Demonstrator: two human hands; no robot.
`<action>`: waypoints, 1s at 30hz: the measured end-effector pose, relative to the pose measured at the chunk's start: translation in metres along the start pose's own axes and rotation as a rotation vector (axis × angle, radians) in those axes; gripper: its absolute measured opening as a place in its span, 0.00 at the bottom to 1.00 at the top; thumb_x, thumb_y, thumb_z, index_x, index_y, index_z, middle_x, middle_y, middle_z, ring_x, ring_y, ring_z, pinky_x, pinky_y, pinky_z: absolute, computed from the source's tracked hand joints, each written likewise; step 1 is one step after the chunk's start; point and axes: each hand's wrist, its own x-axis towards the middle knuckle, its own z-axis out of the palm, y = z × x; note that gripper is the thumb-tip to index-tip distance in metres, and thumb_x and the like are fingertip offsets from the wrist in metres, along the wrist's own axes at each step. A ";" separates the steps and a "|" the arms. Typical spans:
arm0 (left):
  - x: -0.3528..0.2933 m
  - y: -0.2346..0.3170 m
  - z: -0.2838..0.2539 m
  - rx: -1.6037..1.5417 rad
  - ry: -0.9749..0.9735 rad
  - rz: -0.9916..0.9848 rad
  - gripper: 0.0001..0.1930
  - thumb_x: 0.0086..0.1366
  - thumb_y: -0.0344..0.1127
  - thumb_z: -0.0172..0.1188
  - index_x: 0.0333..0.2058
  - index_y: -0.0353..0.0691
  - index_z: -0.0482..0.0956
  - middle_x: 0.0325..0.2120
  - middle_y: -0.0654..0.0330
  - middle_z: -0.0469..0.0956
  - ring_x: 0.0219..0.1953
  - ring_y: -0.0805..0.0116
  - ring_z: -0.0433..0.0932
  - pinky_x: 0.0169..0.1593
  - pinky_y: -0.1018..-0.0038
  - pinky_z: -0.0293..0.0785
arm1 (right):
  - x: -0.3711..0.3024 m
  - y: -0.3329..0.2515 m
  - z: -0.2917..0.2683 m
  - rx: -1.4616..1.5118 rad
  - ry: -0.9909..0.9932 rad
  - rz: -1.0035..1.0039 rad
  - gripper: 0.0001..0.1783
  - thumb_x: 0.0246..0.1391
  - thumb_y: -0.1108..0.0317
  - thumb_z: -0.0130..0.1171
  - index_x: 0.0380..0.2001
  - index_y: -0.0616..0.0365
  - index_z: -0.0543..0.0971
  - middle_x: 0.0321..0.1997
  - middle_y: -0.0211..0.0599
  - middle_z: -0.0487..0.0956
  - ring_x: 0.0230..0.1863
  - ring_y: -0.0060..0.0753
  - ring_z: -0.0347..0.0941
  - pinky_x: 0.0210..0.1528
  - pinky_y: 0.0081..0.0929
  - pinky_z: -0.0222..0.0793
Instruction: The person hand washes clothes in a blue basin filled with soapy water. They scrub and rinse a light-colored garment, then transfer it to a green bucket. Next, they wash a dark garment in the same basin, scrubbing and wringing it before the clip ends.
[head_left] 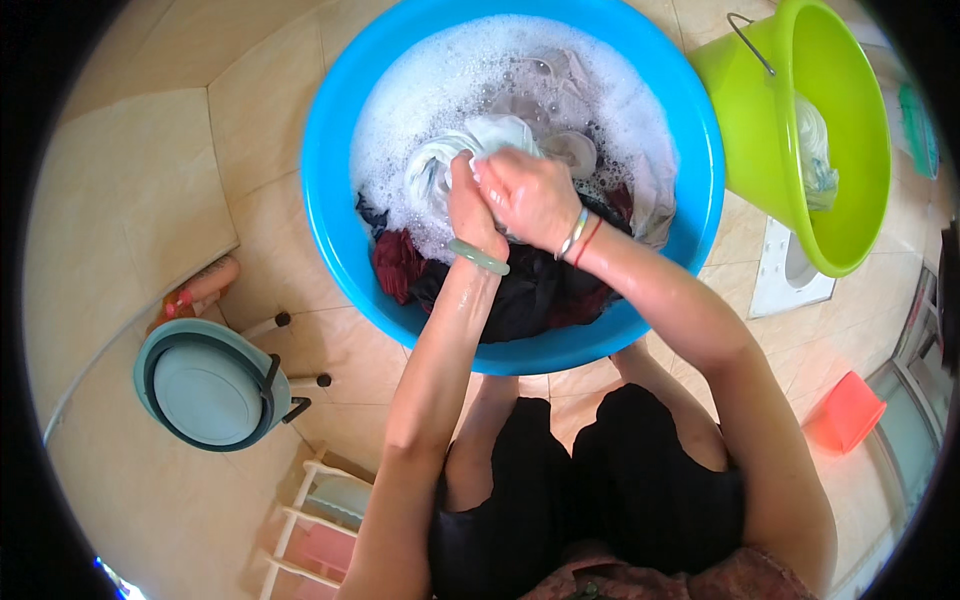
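A big blue basin point(340, 240) holds soapy water, thick white foam and several wet clothes, dark and red ones at its near side. Over the middle of it both hands clutch a white wet garment point(500, 132). My left hand point(468, 215), with a pale green bangle at the wrist, grips the cloth from the left. My right hand point(530, 195), with thin bracelets at the wrist, is closed on the same cloth and pressed against the left one.
A lime green bucket point(850, 130) with cloth inside stands at the upper right. A teal lidded pot point(205, 390) sits on the tiled floor at the left, a white rack point(300, 520) below it, a red scoop point(848, 410) at the right.
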 end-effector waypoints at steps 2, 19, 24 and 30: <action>-0.011 0.006 0.024 0.180 0.034 0.101 0.19 0.68 0.50 0.53 0.42 0.38 0.78 0.38 0.62 0.78 0.41 0.70 0.75 0.47 0.71 0.71 | 0.022 0.046 -0.001 -0.243 -0.203 0.142 0.15 0.62 0.60 0.49 0.24 0.52 0.76 0.23 0.43 0.78 0.25 0.48 0.77 0.27 0.45 0.73; 0.043 0.028 0.009 -0.003 -0.228 -0.004 0.29 0.66 0.31 0.59 0.64 0.44 0.63 0.53 0.57 0.73 0.54 0.62 0.73 0.55 0.66 0.71 | 0.001 0.049 -0.013 0.017 0.022 0.022 0.12 0.52 0.70 0.57 0.42 0.49 0.75 0.38 0.40 0.73 0.38 0.53 0.73 0.43 0.42 0.71; 0.005 0.045 0.018 0.019 -0.418 -0.091 0.24 0.67 0.46 0.61 0.58 0.48 0.68 0.44 0.53 0.76 0.44 0.60 0.78 0.45 0.65 0.76 | -0.011 -0.061 -0.021 0.163 -0.194 -0.215 0.09 0.49 0.60 0.65 0.26 0.48 0.76 0.31 0.30 0.69 0.31 0.35 0.75 0.30 0.31 0.72; 0.036 0.006 -0.013 -0.444 -0.730 -0.081 0.23 0.68 0.56 0.54 0.51 0.45 0.74 0.35 0.58 0.78 0.37 0.65 0.77 0.41 0.69 0.75 | 0.007 -0.064 -0.008 -0.090 0.036 -0.274 0.13 0.47 0.59 0.67 0.20 0.49 0.74 0.27 0.28 0.69 0.20 0.31 0.72 0.21 0.28 0.69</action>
